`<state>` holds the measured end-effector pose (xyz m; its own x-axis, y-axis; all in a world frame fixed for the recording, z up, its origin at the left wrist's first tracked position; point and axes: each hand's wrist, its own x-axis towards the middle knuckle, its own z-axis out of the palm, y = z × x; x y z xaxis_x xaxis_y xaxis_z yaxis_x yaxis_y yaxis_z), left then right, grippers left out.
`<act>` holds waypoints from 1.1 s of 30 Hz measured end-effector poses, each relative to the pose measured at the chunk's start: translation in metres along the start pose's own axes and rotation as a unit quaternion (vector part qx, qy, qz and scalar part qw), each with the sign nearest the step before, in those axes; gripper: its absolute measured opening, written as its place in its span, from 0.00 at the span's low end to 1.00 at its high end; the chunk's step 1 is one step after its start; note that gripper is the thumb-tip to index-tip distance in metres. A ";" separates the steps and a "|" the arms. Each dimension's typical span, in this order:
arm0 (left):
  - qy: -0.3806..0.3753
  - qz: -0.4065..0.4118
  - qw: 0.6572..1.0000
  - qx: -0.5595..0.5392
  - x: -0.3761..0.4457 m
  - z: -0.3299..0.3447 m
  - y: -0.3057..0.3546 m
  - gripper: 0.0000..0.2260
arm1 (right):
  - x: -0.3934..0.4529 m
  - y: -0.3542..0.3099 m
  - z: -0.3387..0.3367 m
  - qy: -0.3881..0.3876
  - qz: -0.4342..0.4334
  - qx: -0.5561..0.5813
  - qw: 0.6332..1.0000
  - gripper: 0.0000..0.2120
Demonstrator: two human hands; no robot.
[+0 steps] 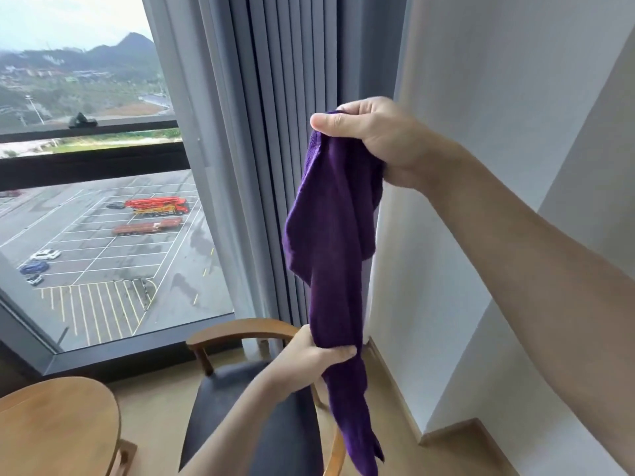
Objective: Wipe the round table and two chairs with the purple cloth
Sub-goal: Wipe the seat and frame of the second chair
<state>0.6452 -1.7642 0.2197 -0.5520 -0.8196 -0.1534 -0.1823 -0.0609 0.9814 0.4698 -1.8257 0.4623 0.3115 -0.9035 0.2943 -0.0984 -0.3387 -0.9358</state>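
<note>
We see 1 window (pixel 96 201) at left w/ 1 grey curtain (pixel 275 132) beside it, and a white wall (pixel 498 97) at right. Below: 1 round wooden table (pixel 58 424) at bottom left, only partly in frame, and 1 wooden chair (pixel 240 333) w/ dark seat, just right of the table, its curved backrest toward the window. We can't see a 2nd chair in this view.

1 purple cloth (pixel 333 235), held up in the air in front of the curtain/wall corner, above the chair, touching neither chair nor table. Long axis runs approx vertical, leaning slightly: top end at upper centre, bottom tip pointing down and a bit right. It hangs bunched, widest in the upper half, narrowing to a twisted tail at the bottom.

2 hands. Right hand (pixel 374 139) is up high, fingers and thumb curled round the cloth's top end. Left hand (pixel 309 359) is lower, fingers wrapped round the cloth's narrow lower part, w/ the tail hanging free below it.
</note>
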 end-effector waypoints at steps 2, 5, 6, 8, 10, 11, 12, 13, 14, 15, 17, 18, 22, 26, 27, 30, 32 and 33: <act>0.018 0.007 1.000 -0.015 0.005 -0.001 0.006 0.06 | 0.000 0.023 -0.011 -0.020 0.018 0.045 0.999 0.09; 0.059 0.040 0.993 -0.097 0.012 -0.007 0.029 0.09 | -0.019 0.077 -0.016 -0.025 0.084 0.014 0.996 0.13; 0.071 0.043 0.989 -0.125 0.017 -0.011 0.037 0.10 | -0.029 0.099 -0.013 -0.001 0.121 -0.030 0.992 0.16; 0.052 0.051 0.982 -0.175 0.024 -0.021 0.052 0.08 | -0.052 0.140 -0.004 0.077 0.193 -0.156 0.966 0.24; -0.013 0.060 0.973 -0.221 0.028 -0.029 0.062 0.09 | -0.081 0.172 0.006 0.156 0.224 -0.205 0.940 0.24; -0.044 0.057 0.969 -0.236 0.029 -0.031 0.065 0.13 | -0.096 0.182 0.012 0.156 0.238 -0.165 0.944 0.27; -0.063 0.050 0.970 -0.231 0.029 -0.032 0.066 0.18 | -0.109 0.190 0.018 0.126 0.266 -0.103 0.950 0.33; -0.063 0.039 0.976 -0.205 0.030 -0.032 0.066 0.21 | -0.119 0.197 0.025 0.079 0.291 -0.036 0.953 0.35; -0.050 0.030 0.987 -0.150 0.030 -0.031 0.066 0.22 | -0.127 0.204 0.033 0.041 0.295 0.029 0.954 0.33; -0.032 0.022 0.997 -0.071 0.031 -0.030 0.066 0.21 | -0.131 0.207 0.041 0.025 0.285 0.084 0.954 0.29; -0.020 0.016 0.996 0.089 0.032 -0.034 0.070 0.15 | -0.134 0.206 0.054 0.045 0.264 0.170 0.948 0.24; -0.024 0.005 0.991 0.132 0.032 -0.040 0.072 0.14 | -0.134 0.204 0.057 0.060 0.259 0.219 0.939 0.24; -0.061 -0.064 0.973 0.213 0.027 -0.061 0.083 0.11 | -0.131 0.188 0.055 0.079 0.239 0.332 0.909 0.25; -0.082 -0.064 0.973 0.208 0.022 -0.077 0.080 0.11 | -0.121 0.191 0.051 0.164 0.212 0.289 0.919 0.14; -0.060 -0.066 0.980 0.181 0.022 -0.081 0.078 0.10 | -0.119 0.191 0.049 0.171 0.210 0.295 0.916 0.12; 0.087 -0.062 0.990 0.091 0.023 -0.093 0.065 0.06 | -0.118 0.189 0.039 0.147 0.218 0.260 0.929 0.12; 0.180 -0.062 0.980 0.064 0.024 -0.101 0.054 0.04 | -0.119 0.190 0.029 0.150 0.243 0.157 0.945 0.12; 0.210 -0.066 0.974 0.053 0.024 -0.105 0.048 0.05 | -0.119 0.192 0.024 0.163 0.256 0.109 0.947 0.12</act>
<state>0.7082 -1.8469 0.2753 -0.1401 -0.9708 -0.1947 -0.3237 -0.1410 0.9356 0.4369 -1.7764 0.2432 -0.0361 -0.9796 -0.1977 0.0509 0.1958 -0.9793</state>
